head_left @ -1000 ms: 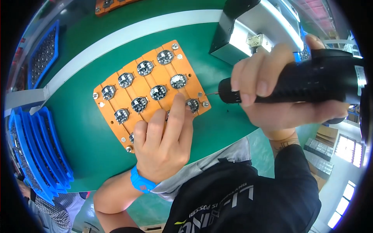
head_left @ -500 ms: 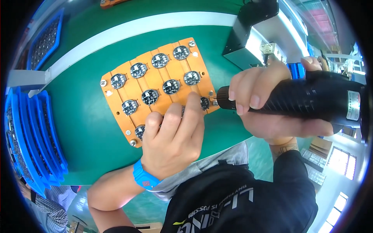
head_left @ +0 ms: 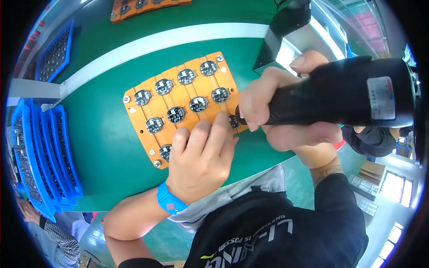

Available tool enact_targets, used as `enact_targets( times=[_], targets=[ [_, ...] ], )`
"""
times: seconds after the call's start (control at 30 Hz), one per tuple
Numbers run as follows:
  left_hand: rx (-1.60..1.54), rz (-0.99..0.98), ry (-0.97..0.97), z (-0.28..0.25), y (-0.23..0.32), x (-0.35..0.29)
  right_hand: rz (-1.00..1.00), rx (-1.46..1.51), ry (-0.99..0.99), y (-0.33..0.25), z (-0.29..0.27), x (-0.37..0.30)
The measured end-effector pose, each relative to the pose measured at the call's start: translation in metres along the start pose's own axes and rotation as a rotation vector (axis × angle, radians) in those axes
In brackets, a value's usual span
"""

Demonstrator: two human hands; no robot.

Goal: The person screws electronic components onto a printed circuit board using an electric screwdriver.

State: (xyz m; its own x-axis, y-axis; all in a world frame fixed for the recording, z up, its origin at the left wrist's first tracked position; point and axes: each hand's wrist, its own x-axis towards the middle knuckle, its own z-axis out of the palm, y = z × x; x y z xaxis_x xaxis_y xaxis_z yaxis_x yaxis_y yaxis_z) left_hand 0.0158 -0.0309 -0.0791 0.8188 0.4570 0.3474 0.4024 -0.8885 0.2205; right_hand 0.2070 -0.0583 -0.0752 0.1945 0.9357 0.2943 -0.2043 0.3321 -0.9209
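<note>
An orange fixture plate (head_left: 153, 108) lies on the green table, carrying rows of small round black circuit boards (head_left: 198, 104). My left hand (head_left: 200, 154) rests over its near edge, fingers spread with the tips down on the nearest row, hiding some boards there. In my right hand (head_left: 263, 102) is a black electric screwdriver (head_left: 330, 100), its body lying nearly level. The screwdriver's nose end is at the plate's near right corner, close beside a partly covered board (head_left: 233, 121). The bit itself is hidden by the fingers and nose.
Blue trays (head_left: 47, 156) full of small parts stand stacked at the left. Another blue tray (head_left: 55, 52) is beyond a white rail (head_left: 170, 33). A second orange fixture (head_left: 149, 8) lies at the far side. A black-and-white machine (head_left: 286, 38) stands at back right. Another person's hand (head_left: 29, 212) shows lower left.
My right hand has brought the screwdriver left, with its nose now over the plate's near right corner. My left hand stays on the near row. The whole view has shifted slightly.
</note>
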Motion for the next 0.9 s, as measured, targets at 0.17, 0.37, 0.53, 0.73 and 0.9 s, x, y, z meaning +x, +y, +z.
enact_targets(
  times=[0.17, 0.37, 0.53, 0.73, 0.9],
  targets=[
    [0.021, 0.021, 0.004, -0.003, 0.003, 0.002, 0.1, -0.209, 0.197, -0.035, -0.001, 0.002],
    [0.15, 0.087, 0.091, 0.008, 0.01, -0.01, -0.571, -0.091, 0.243, -0.079, -0.077, -0.004],
    [0.15, 0.142, 0.1, 0.0, 0.004, -0.007, -0.573, -0.199, 0.463, -0.082, -0.066, 0.009],
    [0.144, 0.207, 0.073, -0.007, -0.006, -0.005, -0.529, -0.298, 0.609, -0.07, -0.045, 0.046],
    [0.12, 0.228, 0.074, -0.01, -0.007, -0.004, -0.786, 0.562, -0.185, -0.057, -0.076, 0.073]
  ],
)
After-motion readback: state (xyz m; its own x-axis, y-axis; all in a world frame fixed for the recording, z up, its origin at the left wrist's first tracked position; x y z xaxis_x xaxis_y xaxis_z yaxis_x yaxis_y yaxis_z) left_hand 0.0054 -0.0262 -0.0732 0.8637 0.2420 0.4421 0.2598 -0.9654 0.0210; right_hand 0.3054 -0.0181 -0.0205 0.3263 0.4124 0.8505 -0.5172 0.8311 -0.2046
